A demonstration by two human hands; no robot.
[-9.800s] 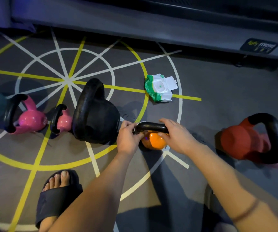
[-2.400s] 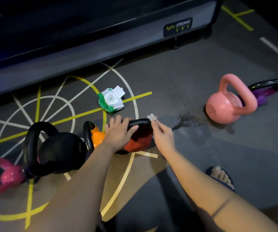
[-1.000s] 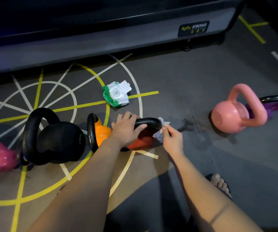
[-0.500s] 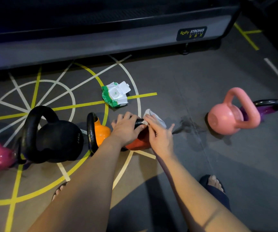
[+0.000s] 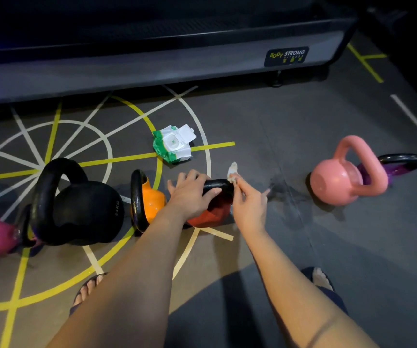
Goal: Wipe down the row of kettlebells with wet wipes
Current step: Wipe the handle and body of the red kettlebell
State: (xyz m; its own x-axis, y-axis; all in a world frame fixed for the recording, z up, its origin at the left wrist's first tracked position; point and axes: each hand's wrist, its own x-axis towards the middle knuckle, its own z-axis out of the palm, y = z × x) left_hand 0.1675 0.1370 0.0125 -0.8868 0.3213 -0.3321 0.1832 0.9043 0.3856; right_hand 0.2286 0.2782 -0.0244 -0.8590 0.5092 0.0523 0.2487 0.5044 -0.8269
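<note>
Left hand (image 5: 190,195) grips handle (image 5: 221,185); right hand (image 5: 250,202) fingers (image 5: 238,188) pinch wipe (image 5: 233,169).

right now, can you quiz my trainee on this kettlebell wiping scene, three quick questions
1. True or false: the left hand grips the handle of the red kettlebell.
2. Which hand pinches the wipe? A) left B) right C) neither
3. Fill in: the lid of the pack of wipes on the floor is ____.

Key: 1 true. 2 B, the right hand. 3 open.
</note>
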